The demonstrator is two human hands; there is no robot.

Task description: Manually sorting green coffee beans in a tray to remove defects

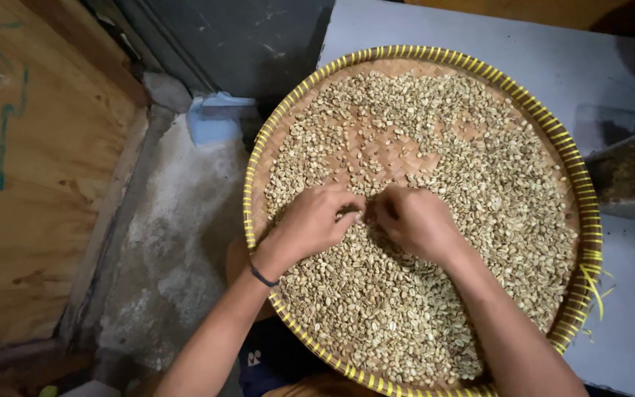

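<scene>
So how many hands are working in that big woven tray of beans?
2. The left hand and right hand meet fingertip to fingertip on the pale beans near the middle of the round woven tray.

The round tray (pixel 582 191) is brown woven, with a yellow rim. The beans (pixel 479 184) are pale beige-green. The scoop (pixel 214 117) is light blue.

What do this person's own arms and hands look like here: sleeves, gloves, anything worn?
Both forearms are bare, with no sleeves in view and no gloves. The left hand has a thin dark band around its wrist. The right hand wears nothing visible: no ring, watch or band can be seen on it.
</scene>
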